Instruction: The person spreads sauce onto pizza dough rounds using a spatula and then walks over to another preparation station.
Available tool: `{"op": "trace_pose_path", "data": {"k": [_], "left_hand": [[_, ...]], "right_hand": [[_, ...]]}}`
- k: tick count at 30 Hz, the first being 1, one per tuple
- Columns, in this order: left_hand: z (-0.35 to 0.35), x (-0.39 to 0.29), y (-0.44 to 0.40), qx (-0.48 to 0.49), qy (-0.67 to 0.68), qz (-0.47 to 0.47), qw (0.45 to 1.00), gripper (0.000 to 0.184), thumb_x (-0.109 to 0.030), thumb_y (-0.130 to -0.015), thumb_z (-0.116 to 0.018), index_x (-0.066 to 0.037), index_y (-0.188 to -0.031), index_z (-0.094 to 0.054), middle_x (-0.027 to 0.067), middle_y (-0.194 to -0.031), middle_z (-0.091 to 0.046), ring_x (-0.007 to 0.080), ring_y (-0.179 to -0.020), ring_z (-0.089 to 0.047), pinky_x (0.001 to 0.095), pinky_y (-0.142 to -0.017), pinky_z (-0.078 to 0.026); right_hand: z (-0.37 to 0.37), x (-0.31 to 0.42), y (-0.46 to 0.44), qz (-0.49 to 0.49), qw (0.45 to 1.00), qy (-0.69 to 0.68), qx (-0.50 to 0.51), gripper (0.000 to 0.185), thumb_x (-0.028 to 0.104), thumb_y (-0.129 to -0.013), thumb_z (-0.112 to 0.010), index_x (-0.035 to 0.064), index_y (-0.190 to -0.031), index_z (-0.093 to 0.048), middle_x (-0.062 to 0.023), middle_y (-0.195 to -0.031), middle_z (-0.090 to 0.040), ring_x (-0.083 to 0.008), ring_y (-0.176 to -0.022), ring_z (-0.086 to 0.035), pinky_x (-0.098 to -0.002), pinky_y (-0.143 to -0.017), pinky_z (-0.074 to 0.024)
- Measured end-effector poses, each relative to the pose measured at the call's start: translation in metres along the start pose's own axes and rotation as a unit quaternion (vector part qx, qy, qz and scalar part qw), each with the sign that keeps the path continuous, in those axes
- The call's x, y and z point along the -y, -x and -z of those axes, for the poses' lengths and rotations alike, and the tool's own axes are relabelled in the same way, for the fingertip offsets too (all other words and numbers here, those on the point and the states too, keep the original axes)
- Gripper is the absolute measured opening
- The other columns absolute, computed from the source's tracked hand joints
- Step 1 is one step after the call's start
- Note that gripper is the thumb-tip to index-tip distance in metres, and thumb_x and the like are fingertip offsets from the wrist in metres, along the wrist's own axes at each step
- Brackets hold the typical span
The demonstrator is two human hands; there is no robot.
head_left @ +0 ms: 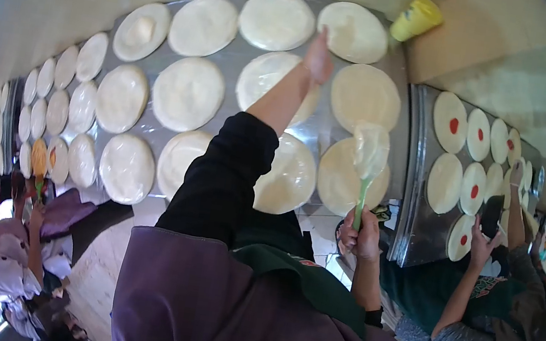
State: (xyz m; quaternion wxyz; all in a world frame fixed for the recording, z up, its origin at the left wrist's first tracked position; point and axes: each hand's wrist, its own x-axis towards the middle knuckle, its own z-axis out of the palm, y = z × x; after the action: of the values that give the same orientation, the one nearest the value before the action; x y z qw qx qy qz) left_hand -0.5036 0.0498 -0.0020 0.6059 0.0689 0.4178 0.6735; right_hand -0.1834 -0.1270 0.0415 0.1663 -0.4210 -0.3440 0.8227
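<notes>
My left hand [318,59] is stretched forward over the steel table, fingers extended and slightly blurred. Its fingertips are at the near left edge of a flat dough round [360,35] in the back row; whether they touch it I cannot tell. In my right hand [365,235] is the green handle of a large spoon [369,158], its broad head coated with something white and creamy. The spoon head hangs over a dough round [335,176] in the front row. Another pale round [366,100] lies just beyond it.
Several rows of dough rounds [189,94] cover the steel table [231,72]. A yellow cup [417,19] stands at the back right. On the right-hand table [415,213], rounds bear red sauce. One co-worker [15,245] works at left, another person [478,307] at right.
</notes>
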Motion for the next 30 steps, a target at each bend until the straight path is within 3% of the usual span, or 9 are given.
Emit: {"op": "trace_pose_path", "data": {"k": [7,16,17,20,22,25,27,28,30], "left_hand": [[0.122,-0.053,0.105,0.134,-0.046,-0.075,0.987,0.05,-0.039,-0.092,-0.041,-0.01,-0.132,-0.038,0.0101,-0.125,-0.047,0.0222,-0.11,-0.049,0.0372,-0.091,-0.041],[0.407,-0.203,0.126,-0.312,0.01,-0.201,0.928,0.05,-0.037,-0.085,-0.049,-0.014,-0.128,-0.043,0.0093,-0.119,-0.043,0.0252,-0.106,-0.04,0.0404,-0.089,-0.034],[0.409,-0.223,0.132,-0.377,0.008,-0.218,0.9,0.053,-0.03,-0.083,-0.05,-0.004,-0.129,-0.044,0.0113,-0.125,-0.047,0.0241,-0.111,-0.043,0.0479,-0.098,-0.03],[0.584,-0.254,0.045,-0.274,-0.124,-0.232,0.925,0.055,-0.031,-0.084,-0.051,0.002,-0.127,-0.045,0.0179,-0.13,-0.046,0.0256,-0.118,-0.043,0.0374,-0.101,-0.031],[0.544,-0.269,0.07,-0.336,-0.086,-0.116,0.931,0.056,-0.032,-0.083,-0.054,0.001,-0.127,-0.044,0.0187,-0.13,-0.046,0.0269,-0.118,-0.044,0.0376,-0.099,-0.034],[0.636,-0.265,0.014,-0.27,-0.529,-0.159,0.789,0.05,-0.034,-0.084,-0.052,-0.004,-0.124,-0.047,0.0189,-0.124,-0.05,0.0301,-0.112,-0.049,0.0386,-0.096,-0.038],[0.611,-0.285,0.009,-0.408,-0.494,-0.088,0.763,0.05,-0.038,-0.084,-0.048,-0.001,-0.118,-0.054,0.0207,-0.118,-0.055,0.0332,-0.11,-0.051,0.0414,-0.093,-0.039],[0.632,-0.287,0.003,-0.317,-0.494,-0.177,0.79,0.055,-0.042,-0.08,-0.053,-0.003,-0.119,-0.055,0.0198,-0.113,-0.058,0.0335,-0.106,-0.052,0.0417,-0.09,-0.04],[0.601,-0.295,0.012,-0.355,-0.315,-0.098,0.875,0.053,-0.043,-0.077,-0.058,-0.005,-0.113,-0.058,0.0164,-0.103,-0.06,0.0295,-0.095,-0.056,0.0412,-0.083,-0.044]], "right_hand": [[-0.09,-0.016,-0.016,0.006,0.999,-0.04,0.015,0.048,0.044,-0.097,-0.028,0.0076,-0.069,-0.044,0.0029,-0.045,-0.026,-0.0072,-0.031,-0.021,-0.0222,-0.028,-0.0181],[-0.184,-0.041,-0.049,0.043,0.996,-0.074,-0.004,0.045,0.044,-0.097,-0.025,0.0105,-0.072,-0.042,0.0026,-0.047,-0.027,-0.0077,-0.03,-0.02,-0.0234,-0.026,-0.0183],[-0.189,-0.042,-0.049,0.044,0.996,-0.075,-0.012,0.045,0.044,-0.097,-0.025,0.0105,-0.072,-0.042,0.0026,-0.047,-0.027,-0.0077,-0.03,-0.02,-0.0234,-0.026,-0.0183],[-0.197,-0.044,-0.043,0.055,0.994,-0.068,-0.06,0.045,0.044,-0.097,-0.026,0.0104,-0.072,-0.042,0.0028,-0.047,-0.027,-0.0075,-0.031,-0.02,-0.0234,-0.027,-0.0176],[-0.199,-0.043,-0.032,0.094,0.99,-0.049,-0.096,0.046,0.045,-0.097,-0.026,0.0099,-0.073,-0.043,0.0026,-0.047,-0.027,-0.0073,-0.032,-0.02,-0.0232,-0.028,-0.017],[-0.202,-0.036,-0.013,0.139,0.981,-0.057,-0.121,0.047,0.045,-0.097,-0.026,0.009,-0.073,-0.043,0.003,-0.046,-0.026,-0.0074,-0.032,-0.019,-0.0231,-0.028,-0.0163],[-0.203,-0.032,-0.001,0.153,0.977,-0.056,-0.135,0.047,0.045,-0.097,-0.025,0.0089,-0.073,-0.043,0.0032,-0.046,-0.026,-0.0073,-0.032,-0.019,-0.0231,-0.028,-0.0159],[-0.204,-0.032,0.003,0.166,0.976,-0.055,-0.127,0.048,0.045,-0.097,-0.024,0.0088,-0.073,-0.043,0.0034,-0.046,-0.025,-0.0073,-0.031,-0.018,-0.0231,-0.028,-0.0155],[-0.202,-0.032,0.008,0.173,0.97,-0.061,-0.161,0.047,0.046,-0.097,-0.024,0.0093,-0.073,-0.042,0.0038,-0.045,-0.024,-0.0069,-0.031,-0.018,-0.0229,-0.028,-0.0152]]}}
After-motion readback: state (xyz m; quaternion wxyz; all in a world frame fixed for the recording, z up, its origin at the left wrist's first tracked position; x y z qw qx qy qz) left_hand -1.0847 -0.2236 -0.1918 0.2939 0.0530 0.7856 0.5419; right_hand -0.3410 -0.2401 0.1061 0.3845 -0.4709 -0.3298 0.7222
